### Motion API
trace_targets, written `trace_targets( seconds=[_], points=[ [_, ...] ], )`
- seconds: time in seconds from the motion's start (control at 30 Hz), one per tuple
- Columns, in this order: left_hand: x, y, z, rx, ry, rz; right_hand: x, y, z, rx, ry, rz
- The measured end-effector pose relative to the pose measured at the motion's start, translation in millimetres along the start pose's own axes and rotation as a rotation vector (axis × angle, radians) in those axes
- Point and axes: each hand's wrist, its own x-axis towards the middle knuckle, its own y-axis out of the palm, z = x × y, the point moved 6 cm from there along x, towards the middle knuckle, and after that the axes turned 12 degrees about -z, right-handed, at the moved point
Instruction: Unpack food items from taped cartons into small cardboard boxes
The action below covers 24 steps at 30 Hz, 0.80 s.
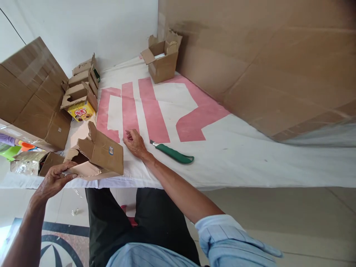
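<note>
A small brown cardboard box (pixel 107 152) with torn, raised flaps lies at the table's front edge, its opening turned to the left. My left hand (pixel 57 178) grips the near flap at that opening, thumb and fingers pinched on the board. Just right of the box, my right hand (pixel 135 144) rests on the cloth with its fingers loosely curled and nothing visible in them. Beside my right wrist lies a knife with a green handle or sheath (pixel 174 153), apart from the hand. What the box holds is hidden.
White cloth with pink shapes (pixel 152 111) covers the table. Several opened cartons (pixel 80 87) stand in a row at left, one above a yellow printed packet (pixel 81 111). Another open carton (pixel 164 65) stands at the back. Large boxes (pixel 264 66) flank the right and left (pixel 33 96).
</note>
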Motion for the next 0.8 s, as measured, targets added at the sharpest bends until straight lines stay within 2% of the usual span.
trace_targets(
  seconds=[0.27,0.4,0.57,0.67,0.8],
  points=[
    [2,-2.0,6,-0.008,0.032,-0.011,-3,-2,11,0.060,-0.030,0.026],
    [3,-0.8,10,-0.040,0.062,-0.030,-14,-14,54,0.216,-0.183,0.050],
    [2,0.2,12,-0.059,0.076,-0.037,-47,-29,120,0.277,-0.375,0.104],
    [1,-0.3,13,-0.060,0.074,-0.057,-63,-28,135,0.228,-0.410,0.154],
    [1,2.0,10,-0.048,0.097,-0.055,-72,-26,132,0.140,-0.418,0.180]
  ],
)
